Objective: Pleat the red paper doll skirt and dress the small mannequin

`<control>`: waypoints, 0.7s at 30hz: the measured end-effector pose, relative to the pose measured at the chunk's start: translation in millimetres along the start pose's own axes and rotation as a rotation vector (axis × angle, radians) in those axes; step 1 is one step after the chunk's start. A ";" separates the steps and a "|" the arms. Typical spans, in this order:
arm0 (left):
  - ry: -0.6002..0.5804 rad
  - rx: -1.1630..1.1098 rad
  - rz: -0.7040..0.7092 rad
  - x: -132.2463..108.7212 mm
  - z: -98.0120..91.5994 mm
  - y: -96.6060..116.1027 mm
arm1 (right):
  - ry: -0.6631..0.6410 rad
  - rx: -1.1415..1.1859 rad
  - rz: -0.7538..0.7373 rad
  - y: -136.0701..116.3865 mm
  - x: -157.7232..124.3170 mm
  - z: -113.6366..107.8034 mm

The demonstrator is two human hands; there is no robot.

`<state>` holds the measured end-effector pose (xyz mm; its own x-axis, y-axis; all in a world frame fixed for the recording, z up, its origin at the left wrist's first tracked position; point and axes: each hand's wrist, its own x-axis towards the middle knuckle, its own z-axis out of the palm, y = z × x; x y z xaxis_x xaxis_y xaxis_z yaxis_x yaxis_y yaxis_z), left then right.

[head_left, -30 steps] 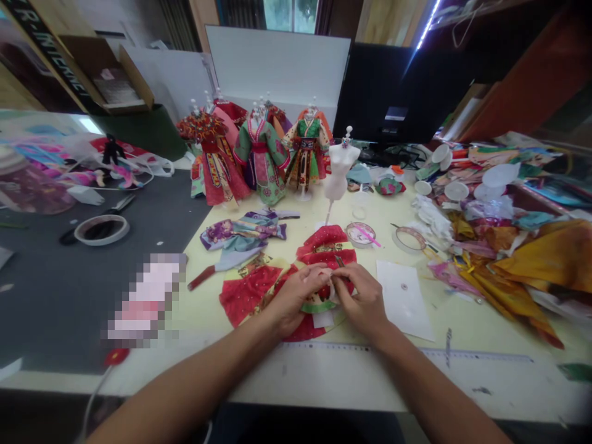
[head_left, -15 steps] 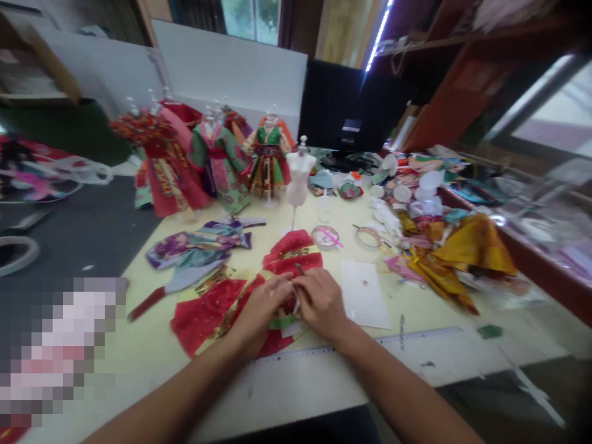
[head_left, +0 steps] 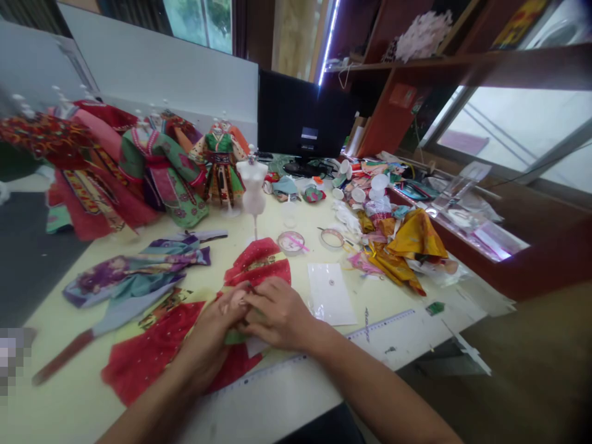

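A red doll dress [head_left: 152,351] with gold-patterned bands and a pale green part lies spread on the table under both hands. My left hand [head_left: 208,330] is closed over its middle, gathering the cloth. My right hand [head_left: 282,314] meets it there, with thumb and fingers pinched together at the left fingertips. What sits between the right fingers is hidden. The dress's upper red panel [head_left: 259,262] fans out beyond the hands. Just behind stands a bare white doll mannequin [head_left: 254,188].
Dressed doll mannequins [head_left: 157,172] stand at back left. A purple-blue doll garment [head_left: 134,271] lies left. Tape rolls [head_left: 332,238], a white card in clear plastic [head_left: 330,296] and a ruler [head_left: 383,325] are to the right. Yellow cloth [head_left: 416,237] is heaped farther right, with a monitor [head_left: 303,117] behind.
My view has turned right, so everything sits farther left. Both hands stay together at the dress's middle; the right fingers now lie more across the left fingertips.
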<state>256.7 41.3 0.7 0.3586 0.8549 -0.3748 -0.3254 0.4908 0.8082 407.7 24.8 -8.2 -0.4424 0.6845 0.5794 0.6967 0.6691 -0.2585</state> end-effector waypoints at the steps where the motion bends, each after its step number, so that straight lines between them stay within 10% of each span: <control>1: -0.013 -0.026 -0.019 0.2 -0.3 1.1 | 0.004 -0.013 -0.012 0.1 -0.2 0.2; 11: -0.307 -0.227 -0.166 -5.9 0.3 3.0 | 0.156 0.014 0.134 5.7 -7.5 -43.4; 21: -0.238 -0.078 -0.076 -0.4 -0.7 8.8 | 0.799 -0.730 0.955 183.9 -120.6 -269.0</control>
<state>253.1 45.4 7.5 0.5773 0.7563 -0.3078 -0.3529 0.5710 0.7412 741.2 -12.6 82.3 0.6070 0.2721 0.7467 0.7761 -0.4052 -0.4832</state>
